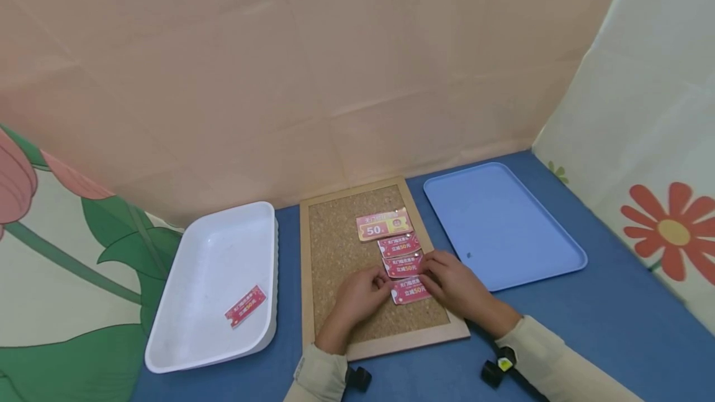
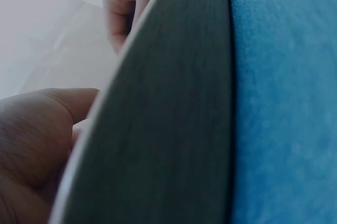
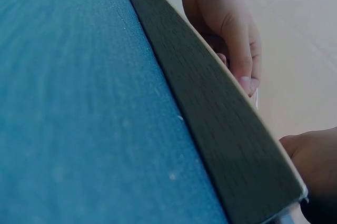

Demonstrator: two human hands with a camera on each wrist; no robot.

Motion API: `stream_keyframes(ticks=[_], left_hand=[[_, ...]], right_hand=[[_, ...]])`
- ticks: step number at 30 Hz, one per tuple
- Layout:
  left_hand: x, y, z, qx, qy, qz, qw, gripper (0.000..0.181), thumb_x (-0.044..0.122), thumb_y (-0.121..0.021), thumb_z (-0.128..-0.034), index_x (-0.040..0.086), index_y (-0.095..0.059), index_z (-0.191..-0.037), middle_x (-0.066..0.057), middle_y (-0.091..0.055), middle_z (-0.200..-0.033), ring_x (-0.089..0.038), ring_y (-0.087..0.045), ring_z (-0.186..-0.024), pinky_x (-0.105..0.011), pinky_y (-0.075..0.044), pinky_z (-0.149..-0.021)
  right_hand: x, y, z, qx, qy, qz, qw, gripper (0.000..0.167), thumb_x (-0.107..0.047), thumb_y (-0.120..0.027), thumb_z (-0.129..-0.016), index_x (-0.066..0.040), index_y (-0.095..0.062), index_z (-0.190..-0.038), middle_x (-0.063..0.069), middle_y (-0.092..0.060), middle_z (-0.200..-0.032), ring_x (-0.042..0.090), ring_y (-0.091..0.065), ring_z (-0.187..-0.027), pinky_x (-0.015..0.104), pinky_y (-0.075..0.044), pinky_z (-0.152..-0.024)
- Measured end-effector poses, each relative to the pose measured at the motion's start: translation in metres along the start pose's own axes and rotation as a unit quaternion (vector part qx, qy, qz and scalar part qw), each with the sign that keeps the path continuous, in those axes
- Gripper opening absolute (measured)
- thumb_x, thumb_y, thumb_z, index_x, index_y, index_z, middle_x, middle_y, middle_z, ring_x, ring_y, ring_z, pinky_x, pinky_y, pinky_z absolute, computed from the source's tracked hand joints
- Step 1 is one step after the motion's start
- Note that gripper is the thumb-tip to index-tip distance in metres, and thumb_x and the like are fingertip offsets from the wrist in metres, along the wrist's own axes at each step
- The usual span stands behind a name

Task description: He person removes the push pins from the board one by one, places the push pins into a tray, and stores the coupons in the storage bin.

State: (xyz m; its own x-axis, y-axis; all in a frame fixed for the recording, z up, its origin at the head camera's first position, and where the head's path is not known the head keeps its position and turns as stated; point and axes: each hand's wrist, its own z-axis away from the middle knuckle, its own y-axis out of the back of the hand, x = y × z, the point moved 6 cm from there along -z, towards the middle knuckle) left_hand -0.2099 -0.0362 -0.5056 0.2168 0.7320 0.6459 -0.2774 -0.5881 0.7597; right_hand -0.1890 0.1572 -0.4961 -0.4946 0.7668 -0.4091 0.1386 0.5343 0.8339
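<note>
A framed corkboard (image 1: 341, 253) lies on the blue table with a column of red-and-pink coupons on it. At the top is a larger pink and yellow coupon (image 1: 371, 230); smaller red coupons overlap below it. The left hand (image 1: 357, 296) pinches the left edge of the lowest red coupon (image 1: 409, 291), near its upper corner. At that coupon's right end, the right hand (image 1: 455, 281) holds it between thumb and fingers, covering the corner. In the right wrist view a thin pale edge shows beside the left hand's fingertips (image 3: 245, 83). The board's side hides much in both wrist views.
To the left stands a white tray (image 1: 209, 265) holding one loose red coupon (image 1: 245, 306). A light blue tray (image 1: 503, 222) lies to the right, with a small dark speck on it. A beige backdrop (image 1: 313, 79) rises behind the table.
</note>
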Motion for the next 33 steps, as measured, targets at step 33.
stream_keyframes(ticks=[33], left_hand=[[-0.0019, -0.0009, -0.0006, -0.009, 0.008, 0.011, 0.9999, 0.012, 0.038, -0.065, -0.0916, 0.027, -0.065, -0.086, 0.013, -0.056, -0.071, -0.007, -0.05, -0.062, -0.026, -0.04, -0.056]], right_hand=[[-0.0012, -0.002, -0.0007, -0.003, 0.009, 0.012, 0.9999, 0.012, -0.022, -0.072, -0.089, -0.013, -0.068, -0.098, 0.001, -0.06, -0.112, 0.02, -0.056, -0.107, 0.04, -0.05, -0.087]])
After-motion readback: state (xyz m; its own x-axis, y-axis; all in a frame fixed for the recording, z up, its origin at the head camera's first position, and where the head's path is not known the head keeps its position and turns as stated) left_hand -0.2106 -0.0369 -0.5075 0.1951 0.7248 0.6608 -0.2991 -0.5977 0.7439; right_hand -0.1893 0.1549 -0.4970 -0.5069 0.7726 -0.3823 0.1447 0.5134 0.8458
